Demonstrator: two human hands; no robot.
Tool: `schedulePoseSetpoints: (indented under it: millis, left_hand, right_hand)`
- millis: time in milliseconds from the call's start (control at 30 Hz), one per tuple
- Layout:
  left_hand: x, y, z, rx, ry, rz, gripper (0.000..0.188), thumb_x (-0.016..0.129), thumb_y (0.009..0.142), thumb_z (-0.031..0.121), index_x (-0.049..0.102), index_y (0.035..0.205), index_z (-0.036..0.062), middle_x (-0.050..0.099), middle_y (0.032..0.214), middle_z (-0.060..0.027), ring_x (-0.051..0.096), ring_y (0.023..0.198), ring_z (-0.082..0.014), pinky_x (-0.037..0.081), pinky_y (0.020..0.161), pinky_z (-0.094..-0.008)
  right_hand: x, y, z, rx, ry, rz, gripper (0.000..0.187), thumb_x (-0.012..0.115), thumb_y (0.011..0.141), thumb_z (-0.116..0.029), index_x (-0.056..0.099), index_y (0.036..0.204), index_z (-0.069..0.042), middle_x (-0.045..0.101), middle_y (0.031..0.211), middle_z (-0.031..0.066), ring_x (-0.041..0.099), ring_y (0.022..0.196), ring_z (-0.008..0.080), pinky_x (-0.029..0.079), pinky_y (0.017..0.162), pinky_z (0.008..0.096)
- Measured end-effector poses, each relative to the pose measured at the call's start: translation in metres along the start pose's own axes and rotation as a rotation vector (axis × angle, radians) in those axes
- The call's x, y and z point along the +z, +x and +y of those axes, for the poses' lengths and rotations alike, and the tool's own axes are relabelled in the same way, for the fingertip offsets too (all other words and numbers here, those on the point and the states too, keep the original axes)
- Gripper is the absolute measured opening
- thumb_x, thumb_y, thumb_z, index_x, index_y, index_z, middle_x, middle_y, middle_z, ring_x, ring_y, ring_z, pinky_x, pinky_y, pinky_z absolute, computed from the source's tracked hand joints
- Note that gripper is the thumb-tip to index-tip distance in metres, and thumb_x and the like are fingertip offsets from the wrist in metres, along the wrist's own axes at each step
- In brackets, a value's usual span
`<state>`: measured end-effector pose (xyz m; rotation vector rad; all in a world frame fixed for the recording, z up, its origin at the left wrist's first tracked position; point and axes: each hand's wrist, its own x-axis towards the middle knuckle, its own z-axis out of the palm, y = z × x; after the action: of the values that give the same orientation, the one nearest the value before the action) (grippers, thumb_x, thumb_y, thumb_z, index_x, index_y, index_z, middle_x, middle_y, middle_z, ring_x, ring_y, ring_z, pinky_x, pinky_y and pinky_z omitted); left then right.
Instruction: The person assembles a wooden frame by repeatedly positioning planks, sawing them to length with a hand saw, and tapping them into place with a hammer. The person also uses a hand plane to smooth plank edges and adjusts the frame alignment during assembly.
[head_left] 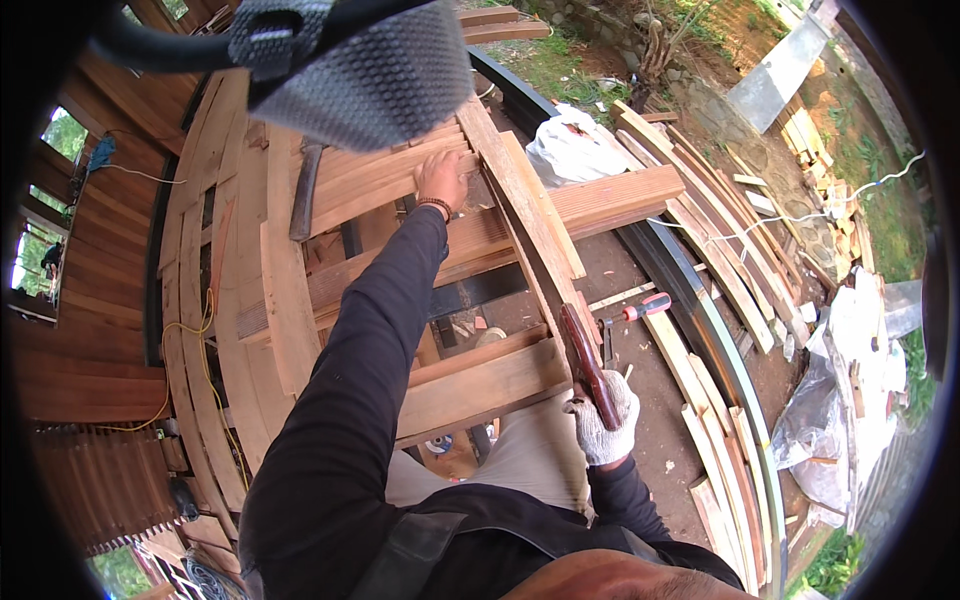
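Note:
My left hand [441, 180], bare with a dark wrist band, lies flat on a stack of pale wooden planks [375, 180], at the end of a black sleeve. My right hand [606, 420] wears a white knit glove and grips the lower end of a dark red-brown tool handle [583, 362]. That handle runs up along the edge of a long narrow plank [525, 205] that slants from the upper middle down toward my right hand. A thick beam [610, 195] crosses under this plank. The tool's working end is hidden against the wood.
A hammer [304, 195] lies on the planks left of my left hand. A red-handled tool [645, 307] sits on the dirt. A curved dark metal rail [705, 320], loose boards [720, 250], a white bag [572, 148], plastic sheeting [845, 400] and a yellow cord [205, 345] surround the frame.

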<state>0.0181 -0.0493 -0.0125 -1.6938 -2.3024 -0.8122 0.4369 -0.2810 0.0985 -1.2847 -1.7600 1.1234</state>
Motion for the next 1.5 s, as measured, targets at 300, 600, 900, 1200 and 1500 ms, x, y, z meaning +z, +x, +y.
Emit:
schedulePoseSetpoints:
  millis: [300, 600, 900, 1200, 1500]
  left_hand:
    - [-0.001, -0.007, 0.004, 0.008, -0.021, 0.033, 0.041, 0.077, 0.086, 0.021, 0.068, 0.126, 0.0148, 0.068, 0.116, -0.0099, 0.060, 0.119, -0.0307, 0.040, 0.104, -0.0482]
    - [-0.002, -0.021, 0.010, 0.070, -0.043, 0.138, 0.042, 0.077, 0.090, 0.030, 0.068, 0.129, 0.0181, 0.066, 0.113, -0.0074, 0.059, 0.114, -0.0308, 0.040, 0.103, -0.0467]
    - [0.007, -0.013, -0.001, 0.168, -0.005, 0.244, 0.042, 0.075, 0.092, 0.031, 0.067, 0.130, 0.0145, 0.066, 0.114, -0.0083, 0.058, 0.117, -0.0316, 0.041, 0.103, -0.0483]
    - [-0.005, -0.017, 0.015, 0.049, 0.092, 0.087, 0.041, 0.075, 0.093, 0.037, 0.070, 0.124, 0.0113, 0.066, 0.109, -0.0078, 0.059, 0.109, -0.0304, 0.040, 0.101, -0.0467]
    - [-0.010, -0.007, 0.007, 0.002, 0.030, -0.045, 0.046, 0.071, 0.095, 0.045, 0.069, 0.124, 0.0097, 0.068, 0.115, -0.0091, 0.060, 0.115, -0.0310, 0.040, 0.101, -0.0481]
  right_hand:
    - [-0.013, -0.002, -0.015, -0.015, 0.030, 0.042, 0.028, 0.081, 0.090, -0.017, 0.070, 0.106, 0.003, 0.071, 0.087, 0.0076, 0.070, 0.075, 0.0169, 0.056, 0.070, 0.0309]
    - [0.030, 0.086, -0.011, -0.154, 0.271, 0.117, 0.036, 0.082, 0.089, -0.013, 0.064, 0.116, 0.003, 0.072, 0.094, 0.0075, 0.069, 0.084, 0.0128, 0.056, 0.077, 0.0283]
    - [0.144, 0.293, -0.008, -0.284, 0.110, 0.292, 0.024, 0.076, 0.092, -0.009, 0.070, 0.115, -0.003, 0.075, 0.094, 0.0107, 0.073, 0.082, 0.0189, 0.057, 0.078, 0.0332]
    - [0.160, 0.320, 0.009, -0.397, -0.047, 0.365, 0.028, 0.079, 0.086, -0.019, 0.069, 0.108, -0.005, 0.075, 0.096, 0.0142, 0.074, 0.087, 0.0327, 0.058, 0.080, 0.0394]
    - [0.164, 0.342, 0.014, -0.350, 0.033, 0.391, 0.026, 0.079, 0.088, -0.020, 0.068, 0.107, -0.005, 0.074, 0.093, 0.0149, 0.073, 0.086, 0.0346, 0.057, 0.079, 0.0396]
